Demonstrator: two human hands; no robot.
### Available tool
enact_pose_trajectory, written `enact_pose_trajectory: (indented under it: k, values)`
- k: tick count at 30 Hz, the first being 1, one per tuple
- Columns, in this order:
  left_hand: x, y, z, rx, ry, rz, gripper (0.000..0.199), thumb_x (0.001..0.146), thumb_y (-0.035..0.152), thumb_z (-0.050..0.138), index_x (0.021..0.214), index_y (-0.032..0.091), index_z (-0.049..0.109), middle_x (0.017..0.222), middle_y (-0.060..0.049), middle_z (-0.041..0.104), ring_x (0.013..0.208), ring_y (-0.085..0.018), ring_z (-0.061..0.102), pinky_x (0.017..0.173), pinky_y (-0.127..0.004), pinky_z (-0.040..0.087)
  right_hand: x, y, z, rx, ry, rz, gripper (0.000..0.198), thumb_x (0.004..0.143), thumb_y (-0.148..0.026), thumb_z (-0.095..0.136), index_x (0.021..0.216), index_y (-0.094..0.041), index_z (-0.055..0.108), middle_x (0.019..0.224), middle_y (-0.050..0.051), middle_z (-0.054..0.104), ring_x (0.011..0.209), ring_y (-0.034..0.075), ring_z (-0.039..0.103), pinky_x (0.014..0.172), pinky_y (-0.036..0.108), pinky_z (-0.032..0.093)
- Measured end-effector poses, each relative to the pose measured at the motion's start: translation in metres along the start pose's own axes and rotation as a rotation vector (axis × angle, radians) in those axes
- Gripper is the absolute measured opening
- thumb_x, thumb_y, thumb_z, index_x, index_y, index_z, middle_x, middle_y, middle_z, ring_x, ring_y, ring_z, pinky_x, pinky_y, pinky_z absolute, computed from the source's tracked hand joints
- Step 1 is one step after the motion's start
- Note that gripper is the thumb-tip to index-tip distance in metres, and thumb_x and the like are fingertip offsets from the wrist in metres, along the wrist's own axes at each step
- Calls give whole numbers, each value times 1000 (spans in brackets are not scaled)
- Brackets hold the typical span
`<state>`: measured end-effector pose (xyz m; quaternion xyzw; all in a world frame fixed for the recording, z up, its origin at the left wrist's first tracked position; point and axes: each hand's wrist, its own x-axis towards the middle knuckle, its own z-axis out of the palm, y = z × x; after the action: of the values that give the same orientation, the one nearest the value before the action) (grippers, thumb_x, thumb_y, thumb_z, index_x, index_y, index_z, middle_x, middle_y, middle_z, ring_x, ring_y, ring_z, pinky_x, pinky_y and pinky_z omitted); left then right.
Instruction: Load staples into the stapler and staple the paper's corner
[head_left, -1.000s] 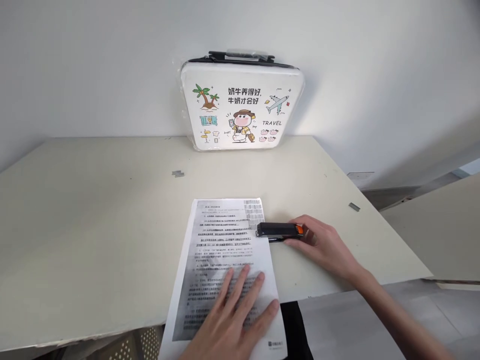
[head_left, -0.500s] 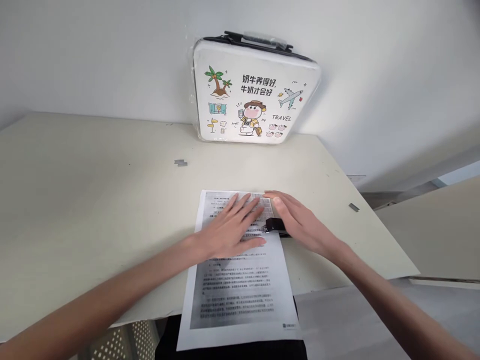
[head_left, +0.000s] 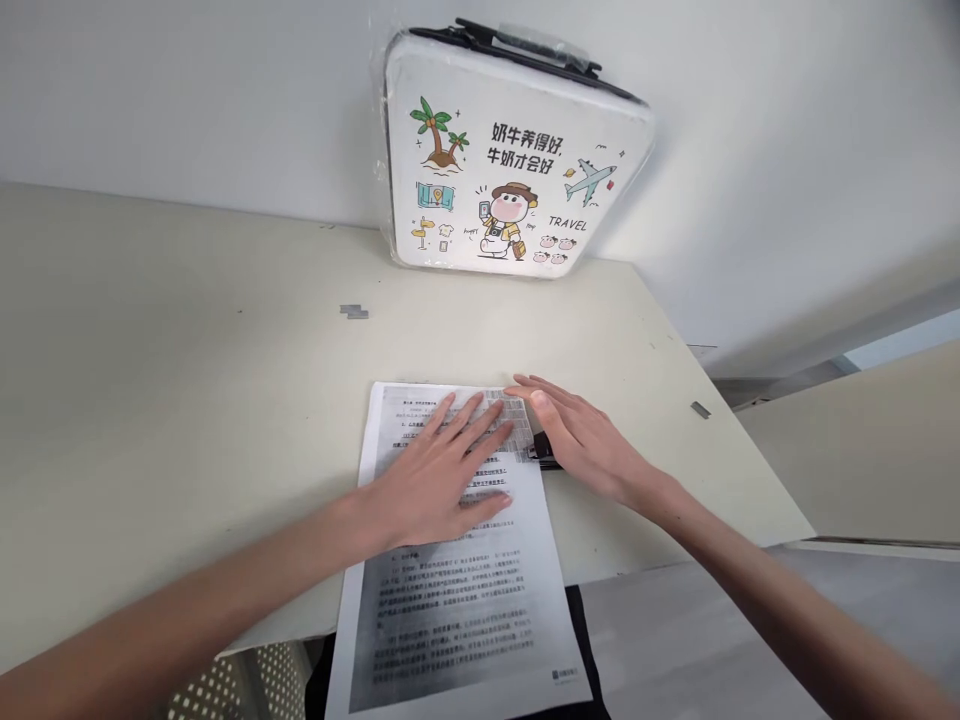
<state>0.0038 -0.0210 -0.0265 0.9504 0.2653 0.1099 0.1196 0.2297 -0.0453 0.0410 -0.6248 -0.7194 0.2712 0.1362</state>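
A stack of printed paper [head_left: 450, 620] lies on the table, its lower end reaching past the front edge. My left hand [head_left: 442, 470] rests flat on its upper part, fingers spread. At the sheet's right edge is a black stapler [head_left: 541, 447], its metal front end beside or just over the paper. My right hand [head_left: 589, 435] covers most of the stapler, fingers stretched out and fingertips near the paper's top right corner. Whether the palm presses on the stapler is hidden. Dense short line marks [head_left: 517, 430] fill the paper's upper right corner.
A white cartoon-printed case [head_left: 517, 160] with a black handle stands against the wall at the back. Strips of staples [head_left: 354, 312] lie left of centre on the table [head_left: 187, 400], and another small grey strip [head_left: 700, 410] sits near its right edge.
The paper and my left hand have shifted left, so the stapler's front end now overlaps the sheet less. My right hand covers more of the stapler. The whole view has moved slightly.
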Motion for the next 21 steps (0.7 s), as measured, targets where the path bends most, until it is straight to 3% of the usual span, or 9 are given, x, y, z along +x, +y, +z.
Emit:
enact_pose_trajectory:
  k: [21]
  values:
    - [4,5,7,-21,11,-3,85,105,70,36,169,17,20,176,-11,18,164,-33,5,133,-56,3,0,0,5,-104,-20,-39,63,110,-60,15,154,-36,54,166,-2,46,159,26,33,128,55,34]
